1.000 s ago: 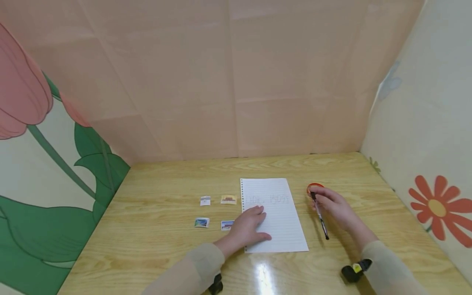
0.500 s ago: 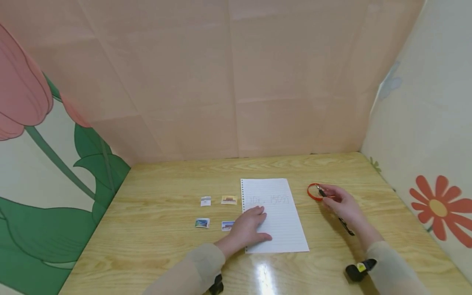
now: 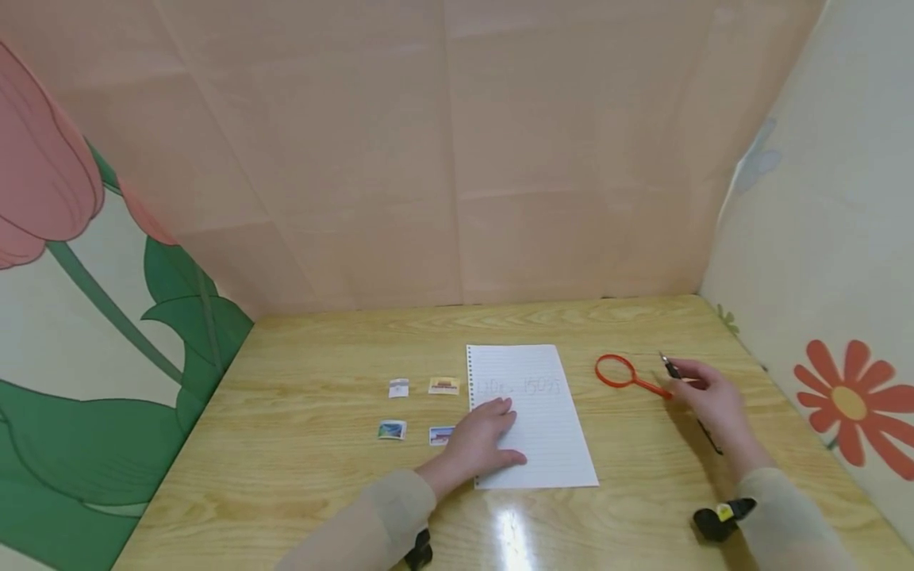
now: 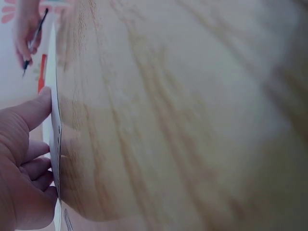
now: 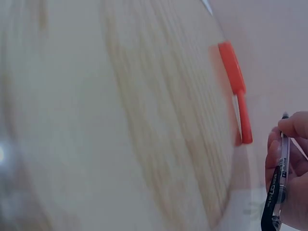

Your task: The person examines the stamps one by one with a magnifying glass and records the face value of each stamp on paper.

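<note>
My left hand (image 3: 480, 436) rests on a sheet of lined paper (image 3: 546, 444) with punched holes along its left edge and faint writing near the top. In the left wrist view its fingers press the sheet's edge. Right of the paper, my right hand (image 3: 716, 403) pinches a pen (image 5: 284, 168) with a clear barrel and a black clip, tip pointing away and up off the table. Below and left of that hand, a red magnifying glass (image 3: 651, 388) lies on the table; its handle end is near the fingers, and in the right wrist view the two are apart.
Several small picture stamps, among them a yellow one (image 3: 443, 385) and a green-blue one (image 3: 391, 430), lie left of the paper. One stamp (image 3: 439, 435) is partly behind my left hand. A pink sheet (image 3: 457, 159) backs the wood-grain table (image 3: 300, 444); flowered panels flank it.
My right hand has moved right with the pen, away from the magnifying glass's ring, uncovering its handle. The pen has turned, its lower end swinging right. My left hand has stayed still.
</note>
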A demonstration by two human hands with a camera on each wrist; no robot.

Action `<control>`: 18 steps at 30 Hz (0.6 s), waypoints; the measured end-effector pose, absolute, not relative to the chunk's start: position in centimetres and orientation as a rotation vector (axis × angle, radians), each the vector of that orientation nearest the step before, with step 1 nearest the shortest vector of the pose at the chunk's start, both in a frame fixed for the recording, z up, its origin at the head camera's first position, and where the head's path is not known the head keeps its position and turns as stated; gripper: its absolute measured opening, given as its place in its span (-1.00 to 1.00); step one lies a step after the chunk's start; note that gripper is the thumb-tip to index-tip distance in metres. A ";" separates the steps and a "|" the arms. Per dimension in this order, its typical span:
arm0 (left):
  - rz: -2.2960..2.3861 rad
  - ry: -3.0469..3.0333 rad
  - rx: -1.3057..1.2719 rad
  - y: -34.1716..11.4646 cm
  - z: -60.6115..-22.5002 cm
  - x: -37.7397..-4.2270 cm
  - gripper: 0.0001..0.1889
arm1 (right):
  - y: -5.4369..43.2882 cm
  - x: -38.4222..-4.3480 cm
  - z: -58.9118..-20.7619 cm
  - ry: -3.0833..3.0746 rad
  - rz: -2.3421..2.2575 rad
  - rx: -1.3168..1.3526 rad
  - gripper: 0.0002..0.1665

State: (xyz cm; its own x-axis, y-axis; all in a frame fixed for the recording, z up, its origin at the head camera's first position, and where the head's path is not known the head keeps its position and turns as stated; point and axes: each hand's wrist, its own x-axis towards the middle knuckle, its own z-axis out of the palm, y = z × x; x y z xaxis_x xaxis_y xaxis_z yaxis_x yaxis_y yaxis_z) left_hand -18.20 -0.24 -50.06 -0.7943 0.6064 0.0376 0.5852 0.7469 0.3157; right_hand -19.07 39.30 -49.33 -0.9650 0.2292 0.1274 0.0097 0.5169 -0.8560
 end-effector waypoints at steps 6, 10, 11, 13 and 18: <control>0.485 2.876 1.002 -0.3 -49.9 -18.2 -0.22 | 40.5 -19.1 -49.8 -2.549 1.309 -0.221 -0.48; 0.489 2.872 1.001 -0.3 -49.9 -18.2 -0.22 | 41.1 -19.5 -50.2 -2.572 1.272 -0.251 -0.47; 0.489 2.872 0.999 -0.3 -49.9 -18.2 -0.22 | 41.2 -19.5 -50.3 -2.575 1.275 -0.260 -0.46; 0.494 2.872 0.998 -0.3 -50.0 -18.2 -0.22 | 41.4 -19.6 -50.5 -2.578 1.268 -0.269 -0.45; 0.498 2.870 0.990 -0.3 -50.0 -18.3 -0.22 | 41.6 -19.6 -50.5 -2.615 1.209 -0.295 -0.42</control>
State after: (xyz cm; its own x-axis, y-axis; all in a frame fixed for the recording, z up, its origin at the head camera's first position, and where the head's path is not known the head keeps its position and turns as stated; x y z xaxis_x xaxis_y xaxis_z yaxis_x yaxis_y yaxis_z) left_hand -18.25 -0.31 -50.00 -0.7912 0.6101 0.0435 0.5890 0.7409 0.3227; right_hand -19.60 41.64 -50.53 -0.9496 0.2828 0.1355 0.0801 0.6365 -0.7671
